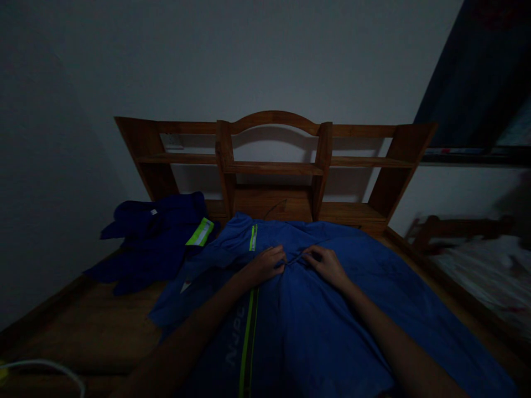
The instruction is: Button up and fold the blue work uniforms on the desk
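Observation:
A large blue jacket [340, 326] with yellow-green reflective strips and pale lettering lies spread over the wooden surface in front of me. Near its middle, my left hand [267, 265] pinches the cloth between thumb and fingers. A short way to the right, my right hand [327, 266] also has its fingertips closed on the fabric. Between the two hands a narrow ridge of cloth, perhaps an edge or cord, is drawn out; the dim light hides its detail. Creases run down from this spot.
A darker blue garment [153, 237] with a reflective band lies crumpled to the left. Behind stands a wooden shelf unit [276, 167] against the wall. A white cable [45, 363] curves at lower left. At right are pale sheeting [485, 276] and a dark curtain [464, 72].

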The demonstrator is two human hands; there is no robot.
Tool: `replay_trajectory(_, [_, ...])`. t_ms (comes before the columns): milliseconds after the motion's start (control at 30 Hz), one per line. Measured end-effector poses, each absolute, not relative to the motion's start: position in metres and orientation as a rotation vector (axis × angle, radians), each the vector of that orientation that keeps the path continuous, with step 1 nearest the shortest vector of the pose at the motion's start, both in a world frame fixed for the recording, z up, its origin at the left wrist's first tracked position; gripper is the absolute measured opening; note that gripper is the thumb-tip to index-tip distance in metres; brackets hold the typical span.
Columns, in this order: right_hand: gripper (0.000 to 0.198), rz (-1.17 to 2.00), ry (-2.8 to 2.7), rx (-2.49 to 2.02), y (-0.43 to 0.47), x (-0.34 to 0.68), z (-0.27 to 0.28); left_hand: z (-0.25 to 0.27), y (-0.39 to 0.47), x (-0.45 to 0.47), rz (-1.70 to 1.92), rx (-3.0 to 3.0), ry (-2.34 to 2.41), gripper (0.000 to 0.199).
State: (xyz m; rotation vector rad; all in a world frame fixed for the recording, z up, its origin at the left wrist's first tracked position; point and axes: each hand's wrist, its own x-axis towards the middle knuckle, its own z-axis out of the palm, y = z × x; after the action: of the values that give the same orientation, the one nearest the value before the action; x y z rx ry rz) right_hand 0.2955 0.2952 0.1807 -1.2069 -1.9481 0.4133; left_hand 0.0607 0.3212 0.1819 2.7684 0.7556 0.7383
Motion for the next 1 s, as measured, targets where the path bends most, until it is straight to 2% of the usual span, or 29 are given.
replay_trajectory(400, [0.019,0.384,-1.954,-1.264,0.2956,0.2956,0.1787,0.1833,0.3215,0.0581,0.631,2.772,0.632,0.017])
replay_trajectory(600, [0.018,0.4,-1.952,-1.253,0.2957,0.2957,0.1788,0.1783,0.3216,0.0606,0.595,2.86,0.7,0.029])
replay_trajectory(1000, [0.017,0.386,-1.969,-1.236,0.296,0.2955,0.1785,0.1808,0.3221,0.0631,0.558,2.831,0.69,0.026])
